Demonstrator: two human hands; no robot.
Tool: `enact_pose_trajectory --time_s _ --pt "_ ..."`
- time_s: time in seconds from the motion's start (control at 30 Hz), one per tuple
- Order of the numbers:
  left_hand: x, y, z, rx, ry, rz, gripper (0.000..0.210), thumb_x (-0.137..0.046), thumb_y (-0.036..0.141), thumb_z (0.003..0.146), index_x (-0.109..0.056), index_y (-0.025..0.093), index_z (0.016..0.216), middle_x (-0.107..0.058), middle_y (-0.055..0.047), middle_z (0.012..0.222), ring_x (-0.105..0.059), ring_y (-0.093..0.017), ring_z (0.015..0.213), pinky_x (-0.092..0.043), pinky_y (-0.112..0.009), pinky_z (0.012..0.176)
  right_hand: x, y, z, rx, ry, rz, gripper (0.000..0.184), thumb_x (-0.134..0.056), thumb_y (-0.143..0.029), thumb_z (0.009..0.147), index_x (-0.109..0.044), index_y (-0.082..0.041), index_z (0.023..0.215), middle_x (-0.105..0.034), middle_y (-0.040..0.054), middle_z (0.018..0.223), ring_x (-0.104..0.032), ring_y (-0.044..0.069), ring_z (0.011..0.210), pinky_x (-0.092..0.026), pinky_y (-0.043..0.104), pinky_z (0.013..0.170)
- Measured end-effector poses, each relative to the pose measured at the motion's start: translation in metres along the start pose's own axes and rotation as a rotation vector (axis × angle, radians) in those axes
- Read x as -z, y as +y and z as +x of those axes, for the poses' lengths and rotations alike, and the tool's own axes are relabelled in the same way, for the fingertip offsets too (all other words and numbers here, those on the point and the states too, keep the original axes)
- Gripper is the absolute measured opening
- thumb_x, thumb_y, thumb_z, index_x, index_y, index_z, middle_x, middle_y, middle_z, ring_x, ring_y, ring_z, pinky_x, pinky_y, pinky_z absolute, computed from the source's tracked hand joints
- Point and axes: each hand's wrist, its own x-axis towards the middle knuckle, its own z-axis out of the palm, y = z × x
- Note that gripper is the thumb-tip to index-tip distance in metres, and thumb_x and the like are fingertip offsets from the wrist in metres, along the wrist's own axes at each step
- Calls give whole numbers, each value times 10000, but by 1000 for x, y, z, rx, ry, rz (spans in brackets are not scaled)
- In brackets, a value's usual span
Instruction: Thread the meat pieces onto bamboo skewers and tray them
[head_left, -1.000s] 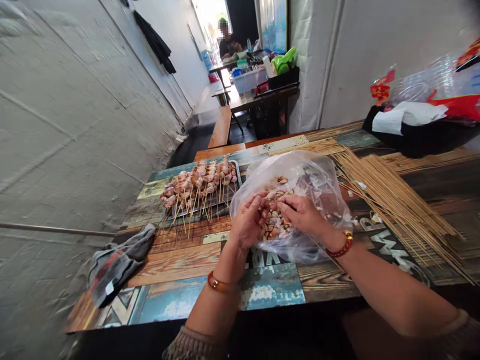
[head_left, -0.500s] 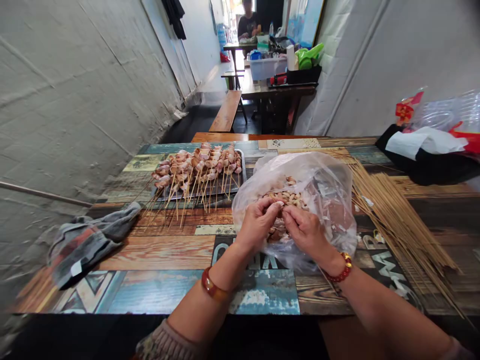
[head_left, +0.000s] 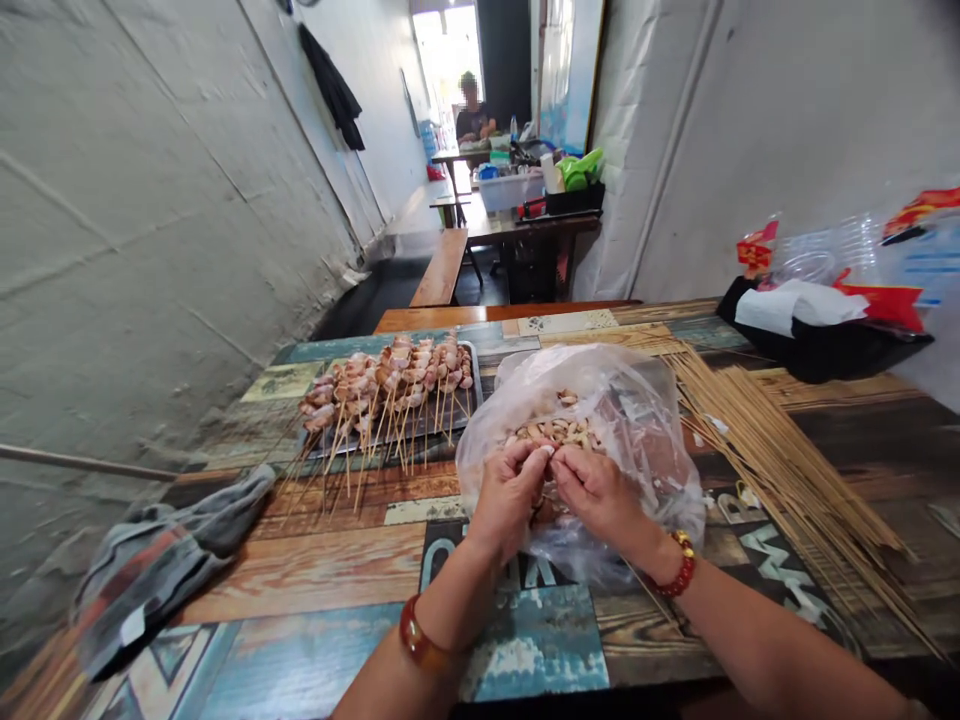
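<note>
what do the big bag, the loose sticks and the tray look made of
Bag: thin plastic film, translucent and glossy; it creases and catches highlights.
Loose sticks: likely bamboo, perhaps other wood, with a dull finish; they are thin, straight and tan.
Tray: probably metal, judging by its shiny silver-grey rim.

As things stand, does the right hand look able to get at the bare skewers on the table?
Likely yes: the bare skewers lie mostly uncovered to the right of the plastic bag, with only its soft side between. The right hand is, however, busy close to the left hand.
</note>
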Motion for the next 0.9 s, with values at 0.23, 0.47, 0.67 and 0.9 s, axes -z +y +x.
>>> enact_pose_trajectory --time_s 0.23,0.47,0.67,0.9 --pt "1 -2 4 37 -6 33 322 -721 443 708 -705 156 852 -412 64 487 -272 -41 412 -197 -181 390 -1 4 1 -81 -7 15 303 -446 -237 914 -453 -226 612 -533 -14 553 -496 133 521 -364 254 533" --pt "2 -3 9 33 16 68 371 -738 437 707 -722 155 948 -602 2 698 -362 -41 462 -258 -170 400 -4 7 -5 -104 58 6 205 -416 -250 942 -546 -217 786 -609 11 640 -554 148 560 -411 266 571" --pt "0 1 6 53 -48 -9 283 -713 405 753 -689 146 867 -638 -17 741 -523 -94 604 -395 -194 554 -6 16 -10 -257 13 109 185 -524 -350 906 -610 -197 849 -662 26 718 -607 154 633 -470 258 596" --pt "3 1 3 58 -77 -128 400 -658 418 799 -654 186 1126 -583 7 707 -414 -56 495 -281 -175 425 -6 21 -15 -334 95 321 417 -571 -414 880 -541 -236 1257 -689 29 799 -634 166 671 -501 262 564"
